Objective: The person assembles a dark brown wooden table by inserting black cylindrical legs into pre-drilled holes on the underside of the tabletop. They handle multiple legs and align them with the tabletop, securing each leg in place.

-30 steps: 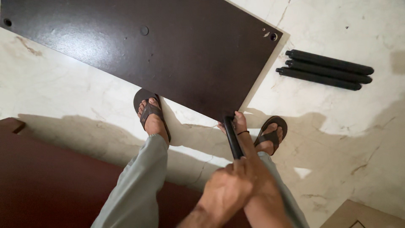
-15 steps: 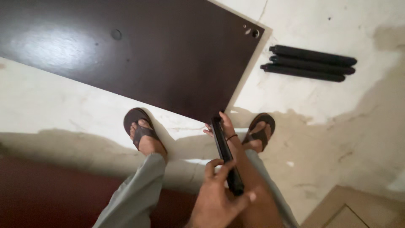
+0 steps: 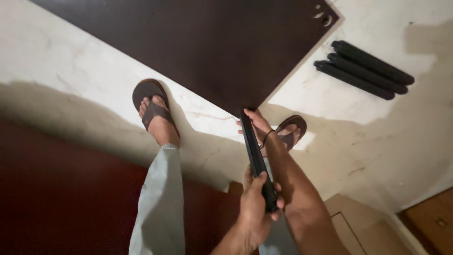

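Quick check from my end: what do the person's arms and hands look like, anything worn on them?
Both forearms are bare, with no sleeves in view and no gloves. The left hand shows nothing worn. The right hand has a thin dark band around the wrist. No rings or watch can be made out.

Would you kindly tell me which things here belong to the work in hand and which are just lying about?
In hand:
- black rod, held by left hand and right hand
- dark brown panel

Lying about:
- three black rods
- cardboard

dark board [image 3: 188, 42]: cut off at top | right hand [image 3: 257, 125]: half behind black rod [image 3: 257, 158]
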